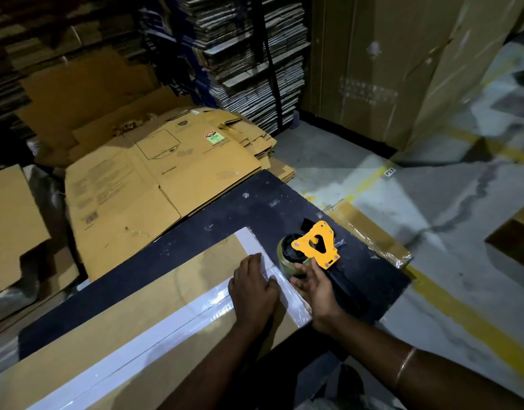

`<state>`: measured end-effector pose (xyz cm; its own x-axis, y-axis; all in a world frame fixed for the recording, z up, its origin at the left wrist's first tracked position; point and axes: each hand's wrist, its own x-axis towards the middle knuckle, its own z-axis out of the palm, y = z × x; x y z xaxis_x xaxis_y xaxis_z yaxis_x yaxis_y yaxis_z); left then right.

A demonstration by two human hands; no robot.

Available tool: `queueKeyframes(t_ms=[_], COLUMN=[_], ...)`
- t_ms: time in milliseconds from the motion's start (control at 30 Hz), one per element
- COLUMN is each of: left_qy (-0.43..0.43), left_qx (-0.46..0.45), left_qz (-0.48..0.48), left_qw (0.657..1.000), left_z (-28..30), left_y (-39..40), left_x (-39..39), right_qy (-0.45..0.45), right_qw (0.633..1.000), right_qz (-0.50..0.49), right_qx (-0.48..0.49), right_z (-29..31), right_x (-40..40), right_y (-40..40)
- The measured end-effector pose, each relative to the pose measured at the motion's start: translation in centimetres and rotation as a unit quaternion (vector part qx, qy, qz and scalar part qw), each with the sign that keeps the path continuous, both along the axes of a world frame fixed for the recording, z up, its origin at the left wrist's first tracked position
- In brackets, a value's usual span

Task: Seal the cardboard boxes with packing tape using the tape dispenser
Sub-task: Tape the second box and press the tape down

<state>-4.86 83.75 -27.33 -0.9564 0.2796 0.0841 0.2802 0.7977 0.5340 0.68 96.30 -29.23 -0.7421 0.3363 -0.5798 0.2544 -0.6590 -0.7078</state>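
Both hands were at the box's (112, 315) taped end: your left hand (253, 287) pressed flat, holding nothing, your right hand (315, 287) loosely cupped the tape dispenser (309, 247) beside it, probably needing a firmer grasp next.

Pretty dim warehouse corner. Grey concrete floor (450, 202) with worn yellow lines (370, 180) and a small P27 tag (390, 172). Flattened cartons (154, 184) piled on the left, bundled cardboard stacks (248, 54) behind, tall brown boxes (382, 69) right.
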Motion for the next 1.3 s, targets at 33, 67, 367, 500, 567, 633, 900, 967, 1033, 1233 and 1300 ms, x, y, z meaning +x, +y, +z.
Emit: queueKeyframes(t_ms=[33, 67, 367, 500, 567, 633, 900, 967, 1033, 1233, 1300], left_qy=[0.005, 0.010, 0.118, 0.079, 0.067, 0.062, 0.030, 0.024, 0.022, 0.018, 0.024], left_qx=[-0.004, -0.009, -0.046, -0.100, -0.111, -0.110, -0.073, -0.070, -0.071, -0.062, -0.061], left_qz=[-0.014, -0.030, -0.213, -0.252, -0.254, -0.249, -0.200, -0.195, -0.192, -0.189, -0.190], left_qw=[1.000, 0.999, 0.969, 0.959, 0.958, 0.960, 0.977, 0.978, 0.979, 0.980, 0.980], left_z=[0.3, 0.5, 0.0, -0.1, -0.1, -0.4, -1.3, -1.3, -1.2, -1.0, -1.0], left_y=[-0.3, -0.7, -2.7, -3.0, -3.0, -3.0, -3.3, -3.3, -3.2, -3.2, -3.2], left_x=[-0.5, -1.0, -5.0, -5.5, -5.5, -5.3, -5.2, -5.1, -5.1, -5.1, -5.2], right_qy=[0.000, 0.007, 0.059, 0.032, 0.002, -0.034, -0.006, -0.010, -0.005, -0.009, -0.012], right_qw=[1.000, 0.998, 0.937, 0.995, 0.991, 0.973, 0.972, 0.974, 0.976, 0.977, 0.982], right_qz=[0.027, 0.053, 0.191, 0.055, 0.008, -0.059, 0.035, 0.016, 0.017, 0.064, 0.081], right_qx=[0.004, 0.033, 0.286, 0.073, 0.137, 0.221, 0.231, 0.226, 0.219, 0.201, 0.168], right_z=[0.2, 0.5, 1.0, 1.4, 0.9, 0.1, -1.0, -1.3, -1.4, -1.5, -2.6], right_x=[-0.1, -0.2, -1.9, -0.7, 0.4, 2.1, 7.4, 7.2, 7.1, 7.5, 7.8], right_y=[-0.1, -0.2, -0.6, 1.0, 1.9, 2.7, -0.4, -0.4, -0.4, -0.8, -1.0])
